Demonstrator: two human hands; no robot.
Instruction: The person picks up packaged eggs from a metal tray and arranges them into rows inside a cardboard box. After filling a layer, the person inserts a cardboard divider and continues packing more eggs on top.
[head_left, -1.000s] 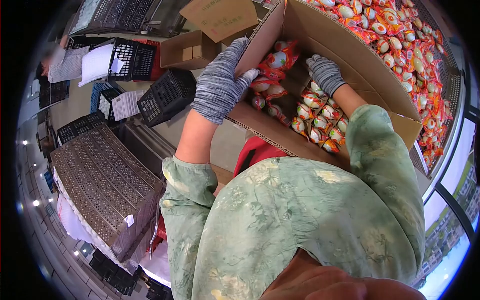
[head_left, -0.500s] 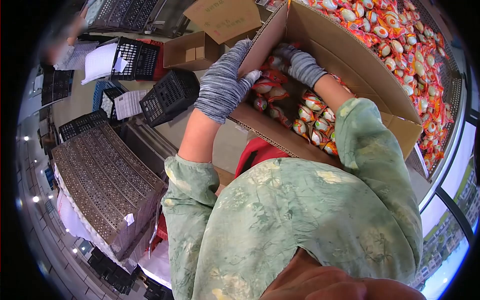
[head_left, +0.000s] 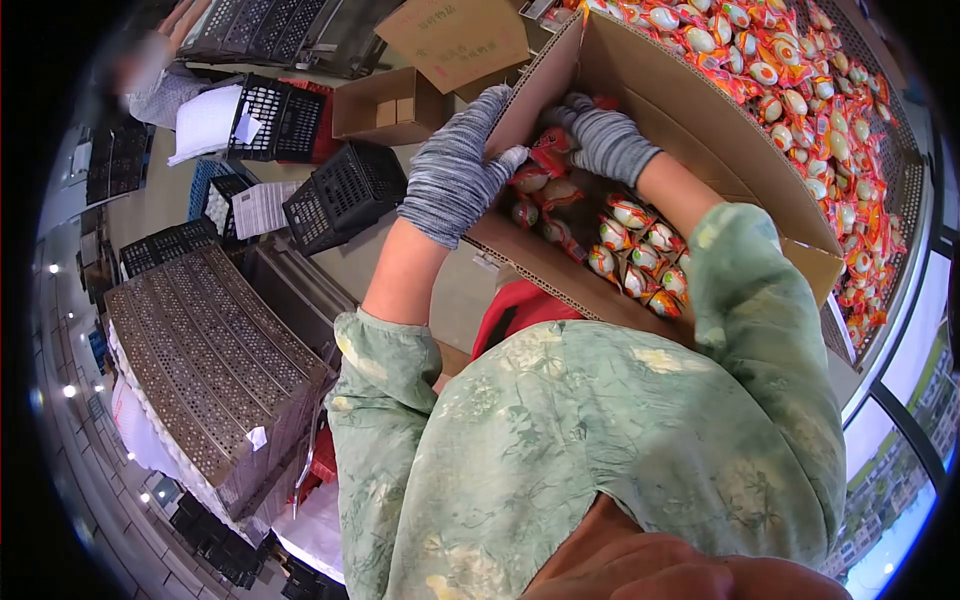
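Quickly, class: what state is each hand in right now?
Left hand: closed on the side wall of the cardboard box.
Right hand: inside the box, at the egg-shaped packets; whether it grips one cannot be told.

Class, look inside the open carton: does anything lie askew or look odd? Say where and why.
Yes: the loose packets near the left hand lie jumbled at mixed angles, unlike the neatly rowed packets toward the other end. No damage is visible.

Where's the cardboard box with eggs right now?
The cardboard box is upper right of centre in the head view, between the left hand and the heaped wrapped eggs.
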